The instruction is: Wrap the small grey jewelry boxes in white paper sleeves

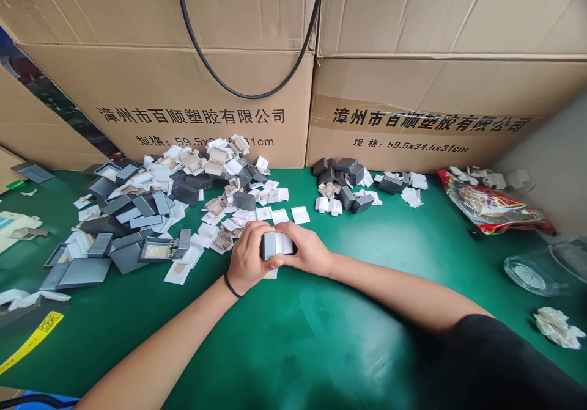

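I read 漳州市百顺塑胶有限公司 on left carton [137,80] and right carton [413,86], 规格: 59.5x34.5x31cm on the right, left's size line partly covered, plus yellow strip [28,347] with square code [50,322], writing illegible.

Printed cartons [426,92] and a green worktable [321,336] suggest a workshop

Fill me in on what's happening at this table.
A person is working at a green tabletop, gripping a small grey-and-white box between both bare hands, the left hand on one side and the right hand on the other. A large heap of grey and white box pieces lies to the left, and a smaller cluster of dark grey boxes and white pieces sits farther back, right of centre. Large brown cardboard cartons stand behind.
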Demonstrator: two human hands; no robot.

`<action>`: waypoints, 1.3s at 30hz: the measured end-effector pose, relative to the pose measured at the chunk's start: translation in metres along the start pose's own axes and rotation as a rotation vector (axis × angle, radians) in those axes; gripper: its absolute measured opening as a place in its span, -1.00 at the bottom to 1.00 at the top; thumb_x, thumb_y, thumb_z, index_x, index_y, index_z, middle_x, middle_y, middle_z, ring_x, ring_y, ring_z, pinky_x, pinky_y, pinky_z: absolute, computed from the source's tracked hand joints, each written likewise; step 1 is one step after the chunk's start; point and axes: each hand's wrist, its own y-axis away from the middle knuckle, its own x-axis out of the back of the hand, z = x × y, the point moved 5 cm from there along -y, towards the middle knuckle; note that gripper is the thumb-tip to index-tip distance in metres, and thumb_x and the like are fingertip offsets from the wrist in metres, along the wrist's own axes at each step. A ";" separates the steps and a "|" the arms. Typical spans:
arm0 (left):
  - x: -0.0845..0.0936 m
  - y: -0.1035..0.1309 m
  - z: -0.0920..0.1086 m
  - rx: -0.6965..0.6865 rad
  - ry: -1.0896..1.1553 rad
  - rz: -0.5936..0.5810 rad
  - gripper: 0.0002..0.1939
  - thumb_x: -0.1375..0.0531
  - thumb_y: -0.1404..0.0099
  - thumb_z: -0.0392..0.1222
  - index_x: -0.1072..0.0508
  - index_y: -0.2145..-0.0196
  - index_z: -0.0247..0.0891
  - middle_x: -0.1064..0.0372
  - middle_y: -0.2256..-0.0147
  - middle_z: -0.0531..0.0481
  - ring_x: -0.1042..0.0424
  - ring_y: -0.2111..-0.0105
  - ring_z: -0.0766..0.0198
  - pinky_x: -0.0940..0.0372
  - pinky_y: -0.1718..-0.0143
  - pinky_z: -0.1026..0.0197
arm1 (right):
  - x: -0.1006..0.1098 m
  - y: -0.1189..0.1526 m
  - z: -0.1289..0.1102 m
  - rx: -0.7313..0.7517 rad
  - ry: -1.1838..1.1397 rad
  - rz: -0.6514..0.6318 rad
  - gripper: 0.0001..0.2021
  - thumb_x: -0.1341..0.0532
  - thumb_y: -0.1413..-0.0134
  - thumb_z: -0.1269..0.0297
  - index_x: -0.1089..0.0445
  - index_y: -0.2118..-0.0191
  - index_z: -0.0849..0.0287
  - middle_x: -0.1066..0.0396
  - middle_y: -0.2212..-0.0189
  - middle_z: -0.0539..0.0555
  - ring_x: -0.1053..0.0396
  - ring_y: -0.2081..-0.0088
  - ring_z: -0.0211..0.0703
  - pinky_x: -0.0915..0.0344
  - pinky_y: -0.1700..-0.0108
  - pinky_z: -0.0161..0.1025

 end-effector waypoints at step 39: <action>-0.001 0.002 0.005 -0.083 -0.003 0.030 -0.41 0.05 -0.17 0.30 -0.25 0.17 -0.32 -0.30 0.30 -0.19 -0.32 0.26 0.14 -0.30 0.26 0.11 | -0.001 0.002 0.001 -0.076 -0.197 0.049 -0.54 -0.25 0.09 -0.03 -0.21 0.14 0.16 -0.38 0.17 0.12 -0.38 0.19 -0.13 -0.31 0.21 -0.26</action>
